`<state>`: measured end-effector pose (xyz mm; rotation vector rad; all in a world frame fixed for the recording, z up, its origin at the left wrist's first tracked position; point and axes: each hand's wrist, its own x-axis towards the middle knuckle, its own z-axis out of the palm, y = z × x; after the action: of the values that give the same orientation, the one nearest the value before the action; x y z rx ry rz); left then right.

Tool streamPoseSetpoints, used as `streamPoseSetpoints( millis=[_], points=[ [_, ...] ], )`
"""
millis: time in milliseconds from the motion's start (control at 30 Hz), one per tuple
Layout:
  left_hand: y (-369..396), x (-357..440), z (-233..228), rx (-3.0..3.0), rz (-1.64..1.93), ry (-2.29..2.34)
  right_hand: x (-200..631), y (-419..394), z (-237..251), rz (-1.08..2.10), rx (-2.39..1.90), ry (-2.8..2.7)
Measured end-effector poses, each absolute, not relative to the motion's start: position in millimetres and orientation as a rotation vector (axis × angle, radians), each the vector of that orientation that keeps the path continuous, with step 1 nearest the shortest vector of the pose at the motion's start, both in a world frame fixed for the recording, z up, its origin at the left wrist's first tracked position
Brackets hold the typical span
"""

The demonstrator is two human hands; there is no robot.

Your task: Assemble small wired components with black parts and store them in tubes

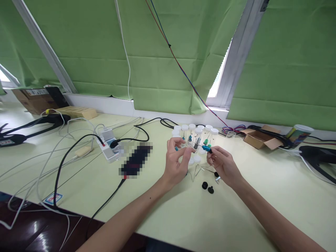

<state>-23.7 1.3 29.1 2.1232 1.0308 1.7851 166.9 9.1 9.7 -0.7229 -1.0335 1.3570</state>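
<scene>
Right hand (pixel 224 166) pinches blue tool (pixel 206 148), long axis running toward ten o'clock, near curled left hand (pixel 174 161), whose grip cannot be determined.

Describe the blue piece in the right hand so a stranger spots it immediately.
Below the green blinds, find the cluster of white lids on the pale table. In front, the right hand pinches the blue piece. The right hand's grip sets it apart from the green and teal pieces among the lids.

Your left hand (pixel 176 159) curves thumb and fingers toward each other, though contact at their tips is hard to make out; your right hand (pixel 223 165) pinches nearby, both bare forearms (pixel 131 215) slanting inward
</scene>
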Motion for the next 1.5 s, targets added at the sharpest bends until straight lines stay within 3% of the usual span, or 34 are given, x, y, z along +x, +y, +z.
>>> streamPoseSetpoints(
  millis=[633,1500],
  points=[
    [1.9,-26.1,33.9,1.861,1.697,1.012,166.1,5.4,12.4,1.427,-0.676,-1.154],
    [-0.7,-23.2,32.1,2.075,1.671,1.057,167.2,9.3,10.1,1.372,-0.755,-1.030]
  ],
)
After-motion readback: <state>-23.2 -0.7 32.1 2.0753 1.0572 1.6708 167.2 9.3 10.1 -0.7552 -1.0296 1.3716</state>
